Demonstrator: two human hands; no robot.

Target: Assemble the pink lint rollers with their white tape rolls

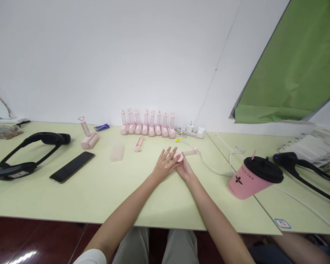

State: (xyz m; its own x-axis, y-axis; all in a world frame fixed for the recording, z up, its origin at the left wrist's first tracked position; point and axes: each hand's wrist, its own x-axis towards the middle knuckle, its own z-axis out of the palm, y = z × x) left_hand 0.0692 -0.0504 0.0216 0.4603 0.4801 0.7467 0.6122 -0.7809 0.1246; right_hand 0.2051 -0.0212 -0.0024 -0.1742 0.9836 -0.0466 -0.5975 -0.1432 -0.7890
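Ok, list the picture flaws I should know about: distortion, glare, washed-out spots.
Head view: likely wide-angle stretch, the pink cup leaning outward at right; head view: bright glare on the dark red floor, lower left; head view: the small pale disc looks washed out, its surface detail unreadable.

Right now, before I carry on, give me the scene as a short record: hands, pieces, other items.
Left hand: fingers spread, at the round piece
Right hand: at the same piece, grip partly hidden
Beyond right hand: pink strip
Back row: eight pink units, tubes upright
Left side: phone, black headset
Right side: lidded pink cup
By wall: power strip
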